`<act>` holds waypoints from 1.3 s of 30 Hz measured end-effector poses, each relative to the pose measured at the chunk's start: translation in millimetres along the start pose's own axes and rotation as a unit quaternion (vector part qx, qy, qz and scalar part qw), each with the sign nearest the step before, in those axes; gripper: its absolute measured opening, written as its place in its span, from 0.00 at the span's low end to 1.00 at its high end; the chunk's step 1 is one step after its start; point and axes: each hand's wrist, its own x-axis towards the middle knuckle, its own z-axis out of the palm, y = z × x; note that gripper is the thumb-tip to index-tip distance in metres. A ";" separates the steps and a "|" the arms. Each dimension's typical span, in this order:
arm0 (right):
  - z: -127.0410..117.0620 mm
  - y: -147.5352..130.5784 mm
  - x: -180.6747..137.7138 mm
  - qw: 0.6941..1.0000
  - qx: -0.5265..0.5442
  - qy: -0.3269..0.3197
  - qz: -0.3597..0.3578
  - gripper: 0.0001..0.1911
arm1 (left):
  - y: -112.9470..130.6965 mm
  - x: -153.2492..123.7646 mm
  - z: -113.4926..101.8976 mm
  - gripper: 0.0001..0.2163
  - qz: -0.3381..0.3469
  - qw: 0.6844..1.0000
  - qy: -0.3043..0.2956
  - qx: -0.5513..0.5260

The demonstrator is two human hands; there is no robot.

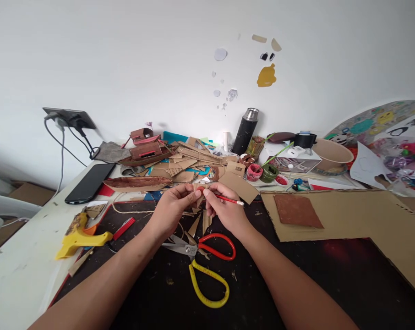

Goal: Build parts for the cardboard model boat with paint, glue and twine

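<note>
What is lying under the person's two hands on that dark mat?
Below the left hand and right hand lie scissors with one red and one yellow handle, plus cardboard strips on the dark mat. Whatever sits directly beneath the palms is covered.

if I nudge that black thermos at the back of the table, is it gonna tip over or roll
Probably tippy: the black thermos stands tall and narrow, already leaning in this view. Once down, its round body would likely roll. The paint pots close by would likely get knocked.

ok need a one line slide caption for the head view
Left hand and right hand work a red pencil against a small cardboard piece above scissors on a cluttered craft table.
</note>
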 end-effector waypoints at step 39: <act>-3.9 -10.0 -7.7 0.995 -0.044 0.027 -0.084 0.27 | 1.3 9.3 -10.2 0.22 0.032 0.991 0.043 0.119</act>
